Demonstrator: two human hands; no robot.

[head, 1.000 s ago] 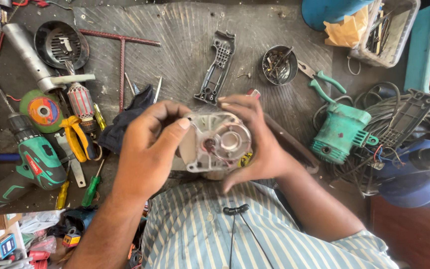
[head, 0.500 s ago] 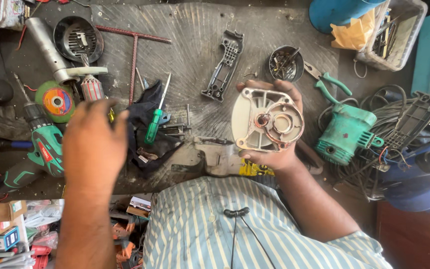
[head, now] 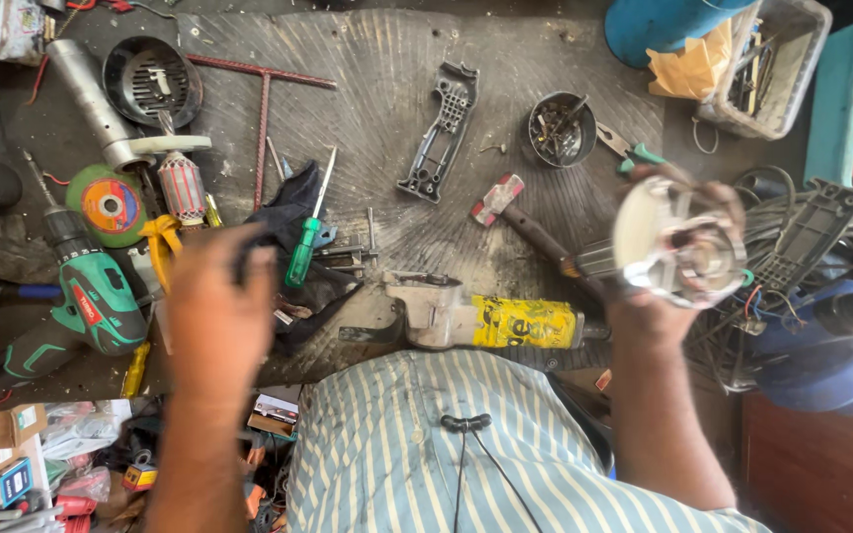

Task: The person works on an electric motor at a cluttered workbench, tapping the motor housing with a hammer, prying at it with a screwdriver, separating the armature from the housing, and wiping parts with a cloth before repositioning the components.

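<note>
Your right hand [head: 659, 296] is raised at the right side of the bench, its fingers wrapped around the rim of a round silver metal housing cover [head: 678, 247], which you hold up with its open, ribbed face turned toward you; the part is blurred, so its inner details are hard to make out. That cover hangs in the air above the tangle of grey cables [head: 821, 247], just right of the hammer [head: 525, 222] with its red-and-white head. Your left hand [head: 217, 316] is free of any tool, fingers loosely together and pointing away from you, hovering over the dark cloth [head: 293, 222] near the green-handled screwdriver [head: 303, 242] and the yellow-handled pliers [head: 160, 247]; it looks empty, though motion blur makes that less than certain. Between your two hands, close to your striped shirt, lies the yellow-and-grey angle grinder body [head: 491, 318] on the ribbed mat [head: 377, 99]. Farther out on the mat sit a black plastic handle shell [head: 438, 133] and a small round bowl of screws [head: 560, 128]. At the left edge you have a green cordless drill [head: 96, 296], a green grinding disc [head: 111, 204] and a copper-wound armature [head: 182, 186].
</note>
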